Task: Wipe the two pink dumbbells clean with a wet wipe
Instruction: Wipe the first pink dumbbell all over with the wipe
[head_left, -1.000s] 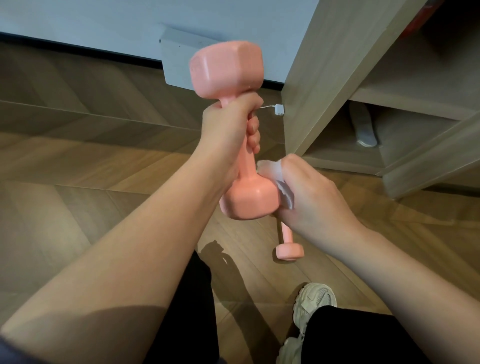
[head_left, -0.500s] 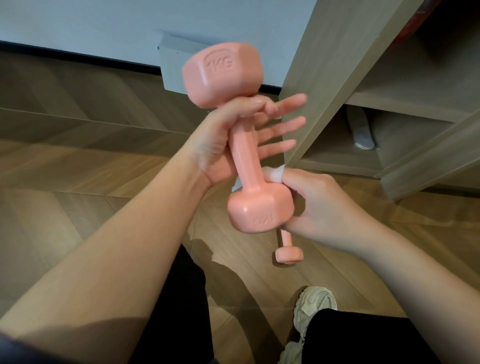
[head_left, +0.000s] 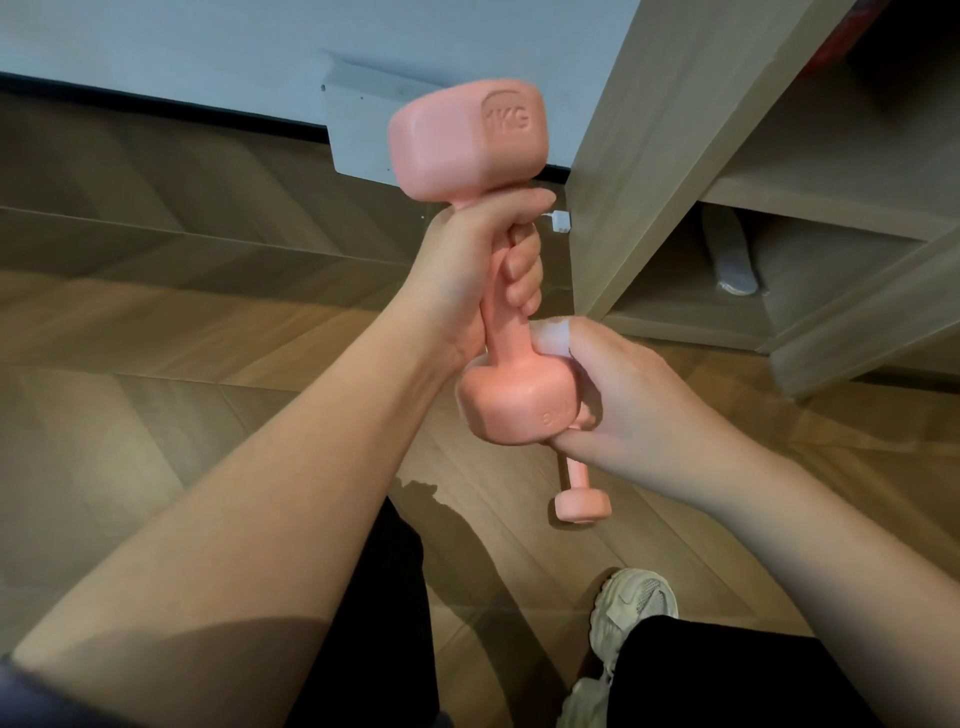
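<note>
A pink dumbbell (head_left: 467, 140) marked 1KG stands upright in the air. My left hand (head_left: 483, 265) grips its handle just under the top head. My right hand (head_left: 618, 395) wraps round the lower head and holds a white wet wipe (head_left: 550, 330) against it, with only a corner of the wipe showing above the thumb. The second pink dumbbell (head_left: 581, 499) lies on the wooden floor below, mostly hidden by my right hand.
A light wooden shelf unit (head_left: 649, 171) stands at the right, with a grey object (head_left: 732, 260) in its lower compartment. A white wall (head_left: 208, 47) with a dark skirting runs along the back. My pale sneaker (head_left: 634, 603) and black trousers are at the bottom.
My left hand's fingers, spread open half a second ago, have curled back round the handle. The dumbbell has turned, and my right hand has shifted round the lower head with the wipe.
</note>
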